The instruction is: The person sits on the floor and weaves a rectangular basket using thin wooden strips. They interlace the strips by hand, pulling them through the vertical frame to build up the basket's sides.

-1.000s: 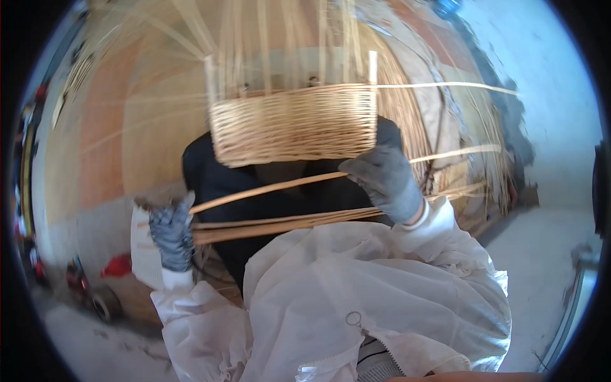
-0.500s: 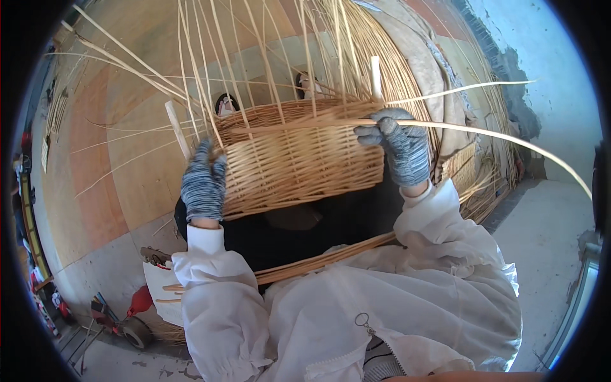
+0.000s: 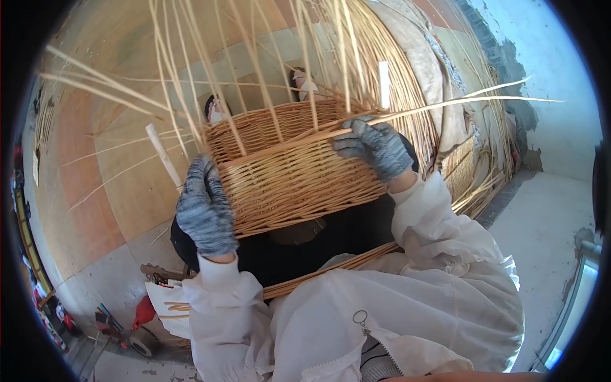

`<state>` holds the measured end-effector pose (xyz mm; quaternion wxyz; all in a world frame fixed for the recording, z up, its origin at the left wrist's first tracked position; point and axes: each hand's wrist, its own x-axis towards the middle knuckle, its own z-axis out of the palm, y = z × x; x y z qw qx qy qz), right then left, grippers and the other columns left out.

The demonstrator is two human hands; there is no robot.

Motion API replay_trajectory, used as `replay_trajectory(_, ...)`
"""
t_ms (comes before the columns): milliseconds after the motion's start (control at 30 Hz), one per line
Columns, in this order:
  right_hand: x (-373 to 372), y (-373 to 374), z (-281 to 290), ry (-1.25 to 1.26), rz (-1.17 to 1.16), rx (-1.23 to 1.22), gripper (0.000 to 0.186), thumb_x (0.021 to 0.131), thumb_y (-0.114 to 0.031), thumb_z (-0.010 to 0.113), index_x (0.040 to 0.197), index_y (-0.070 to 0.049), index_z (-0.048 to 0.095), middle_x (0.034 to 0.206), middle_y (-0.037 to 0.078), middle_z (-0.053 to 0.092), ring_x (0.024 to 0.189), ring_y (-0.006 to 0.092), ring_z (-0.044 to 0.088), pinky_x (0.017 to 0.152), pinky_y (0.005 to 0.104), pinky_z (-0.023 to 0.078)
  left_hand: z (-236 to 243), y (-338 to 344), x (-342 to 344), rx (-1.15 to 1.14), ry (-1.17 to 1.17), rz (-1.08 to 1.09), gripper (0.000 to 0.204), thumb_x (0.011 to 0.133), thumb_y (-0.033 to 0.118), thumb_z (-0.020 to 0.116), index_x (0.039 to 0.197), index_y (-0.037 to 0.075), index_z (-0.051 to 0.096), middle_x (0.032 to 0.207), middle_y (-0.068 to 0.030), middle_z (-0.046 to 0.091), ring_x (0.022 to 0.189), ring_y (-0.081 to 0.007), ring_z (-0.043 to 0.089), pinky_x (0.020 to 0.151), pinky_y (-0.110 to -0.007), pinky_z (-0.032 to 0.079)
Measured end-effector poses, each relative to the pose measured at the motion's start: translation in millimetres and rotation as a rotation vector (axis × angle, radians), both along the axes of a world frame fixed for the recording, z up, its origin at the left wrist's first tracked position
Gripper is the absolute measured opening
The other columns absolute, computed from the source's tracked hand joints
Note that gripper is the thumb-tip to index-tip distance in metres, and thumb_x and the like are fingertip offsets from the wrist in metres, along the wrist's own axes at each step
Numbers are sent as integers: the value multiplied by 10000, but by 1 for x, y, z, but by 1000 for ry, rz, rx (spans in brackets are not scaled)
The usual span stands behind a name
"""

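Gloved fingers point(image 3: 358, 142) pinch a pale rod point(image 3: 300, 142) along the near rim of a part-woven wicker basket point(image 3: 299, 184).

Closed on the rod near the basket's right end is the right hand point(image 3: 383, 154); the rod's free length runs well past that end. The left hand point(image 3: 207, 210), in a matching grey glove, touches the basket's left end, its fingers bunched at the corner; whether they grip the rod too cannot be told. The basket sits tilted over a dark-covered lap point(image 3: 356, 224), tall stakes point(image 3: 344, 63) rising from it, a white stick point(image 3: 384, 86) upright at its right end. Spare rods point(image 3: 344, 266) lie across the lap, against a white jacket point(image 3: 394, 299).
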<state>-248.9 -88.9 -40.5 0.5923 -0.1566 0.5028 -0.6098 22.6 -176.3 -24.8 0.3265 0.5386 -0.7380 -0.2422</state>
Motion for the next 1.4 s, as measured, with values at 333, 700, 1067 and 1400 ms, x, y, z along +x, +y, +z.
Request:
replay_trajectory(333,4,7,21,15,31,-9,224,796,-157,650,933,7,585,773,100,634,773,224,635,653,318,547,-12,-12,-16,654,176,-191,212,848,155,577,967,-19,596,904,-142,611,847,-216,557,789,-293,425)
replay_trajectory(700,31,-148,104,1651,186,-621,452,734,-117,660,1155,-82,499,1139,210,483,1059,293,493,903,339,418,-22,8,-39,179,-533,41,435,852,486,454,831,110,671,699,-132,634,695,-299,606,690,-408,431)
replay_trajectory(1067,12,-36,15,837,-265,-577,151,877,-164,498,975,-57,457,671,49,511,586,143,534,509,290,481,-9,-22,-23,671,-407,-5,627,712,666,508,963,112,660,852,-143,652,872,-292,608,819,-374,432)
replay_trajectory(1400,42,-30,25,388,-99,-548,186,916,-239,462,928,-56,491,630,56,507,543,158,514,474,309,443,-69,-57,-25,633,-571,-1,759,711,701,456,1085,54,592,1055,-168,603,1025,-336,551,888,-430,396)
